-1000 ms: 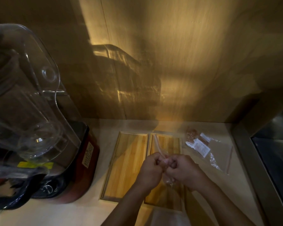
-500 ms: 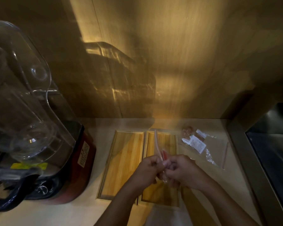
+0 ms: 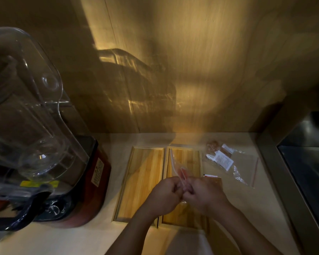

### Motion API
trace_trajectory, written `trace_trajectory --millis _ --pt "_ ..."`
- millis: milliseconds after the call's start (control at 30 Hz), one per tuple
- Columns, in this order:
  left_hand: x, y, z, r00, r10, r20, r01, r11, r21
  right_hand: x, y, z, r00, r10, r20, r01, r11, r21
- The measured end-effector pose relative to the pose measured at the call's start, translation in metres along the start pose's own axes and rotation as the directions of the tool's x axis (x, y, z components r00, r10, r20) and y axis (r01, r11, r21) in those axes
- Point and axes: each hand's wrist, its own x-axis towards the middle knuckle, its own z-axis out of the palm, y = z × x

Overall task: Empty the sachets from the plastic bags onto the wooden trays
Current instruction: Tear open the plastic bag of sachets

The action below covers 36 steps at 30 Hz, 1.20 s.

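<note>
With the left hand (image 3: 165,195) and right hand (image 3: 203,195) both pinched on the bag (image 3: 179,169) mouth above the right tray (image 3: 185,159), uneven pull could scatter sachets off the 2 trays.

Beige counter (image 3: 107,234), two wooden trays (image 3: 143,181), bagged sachets (image 3: 234,166), blender (image 3: 77,181)
</note>
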Motion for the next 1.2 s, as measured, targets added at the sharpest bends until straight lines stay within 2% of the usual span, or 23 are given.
trace_trajectory --millis 67,133,233,333,433,600,700,767,933,1033,1100,1200 --pt "-0.004 0.0 -0.002 0.998 -0.037 -0.045 0.04 0.997 0.071 -0.001 0.002 0.002 0.999 0.015 -0.041 -0.018 0.998 -0.056" --pt "-0.01 0.002 0.003 0.992 -0.061 -0.106 0.073 0.991 0.109 0.0 0.007 0.004 0.992 0.044 -0.117 -0.049 0.998 -0.037" --pt "-0.014 0.003 0.014 0.977 -0.052 -0.208 0.078 0.99 0.121 0.0 0.007 0.011 0.993 0.063 -0.101 -0.061 0.998 0.022" --pt "-0.017 0.003 0.013 0.976 -0.065 -0.206 0.065 0.998 -0.006 0.0 0.005 0.014 0.998 0.014 -0.06 -0.007 0.994 0.113" --pt "-0.02 0.0 0.009 0.971 -0.094 -0.22 0.07 0.991 -0.115 -0.003 0.003 0.015 0.993 -0.052 -0.108 0.059 0.996 0.069" --pt "-0.022 0.001 0.012 0.969 -0.087 -0.231 0.079 0.996 -0.044 -0.009 -0.005 0.02 0.989 -0.062 -0.133 0.065 0.998 0.016" --pt "-0.024 0.002 0.011 0.951 -0.078 -0.3 0.087 0.996 0.015 -0.009 -0.006 0.016 0.977 -0.069 -0.201 0.07 0.998 -0.003" --pt "-0.028 0.003 0.009 0.936 -0.089 -0.339 0.113 0.992 0.05 -0.011 -0.008 0.013 0.97 -0.053 -0.239 0.046 0.998 -0.034" --pt "-0.037 0.003 0.002 0.868 -0.143 -0.476 0.247 0.955 0.165 -0.017 -0.004 0.01 0.93 0.13 -0.344 -0.15 0.988 -0.034" --pt "-0.039 0.002 0.0 0.896 -0.1 -0.434 0.17 0.978 0.125 -0.015 -0.001 0.018 0.951 0.143 -0.273 -0.133 0.99 0.054" --pt "-0.04 0.002 0.001 0.934 -0.055 -0.353 0.094 0.991 0.093 -0.014 -0.002 0.025 0.974 0.06 -0.22 -0.043 0.996 0.082" --pt "-0.039 0.001 0.004 0.954 -0.018 -0.301 0.069 0.985 0.161 -0.014 -0.006 0.026 0.978 -0.035 -0.208 0.033 0.999 -0.013"
